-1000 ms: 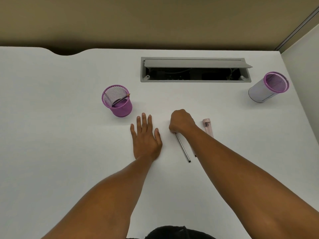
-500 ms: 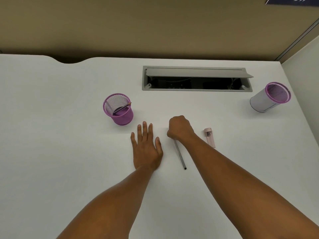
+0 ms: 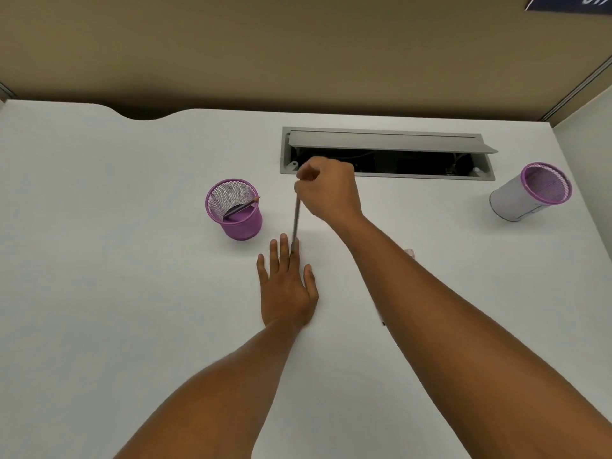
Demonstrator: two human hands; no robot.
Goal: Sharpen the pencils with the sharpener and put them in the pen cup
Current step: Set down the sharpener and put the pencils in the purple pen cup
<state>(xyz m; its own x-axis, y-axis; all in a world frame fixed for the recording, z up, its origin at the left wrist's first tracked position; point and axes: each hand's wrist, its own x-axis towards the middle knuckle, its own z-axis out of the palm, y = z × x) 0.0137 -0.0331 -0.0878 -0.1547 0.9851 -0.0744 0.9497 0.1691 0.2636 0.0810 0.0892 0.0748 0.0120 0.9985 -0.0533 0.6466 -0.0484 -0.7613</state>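
Head view: right hand (image 3: 331,188) pinches a pencil (image 3: 295,220) above mid-desk (image 3: 99,260); left hand (image 3: 286,286) lies flat, spread. Purple pen cup (image 3: 240,215) sits just left; a careless drop could tip it.

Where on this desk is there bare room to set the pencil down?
Bare: the whole desk left of the purple cup, and the stretch between the right hand and the white cup. Crowded: around the left hand, pencil and purple cup.
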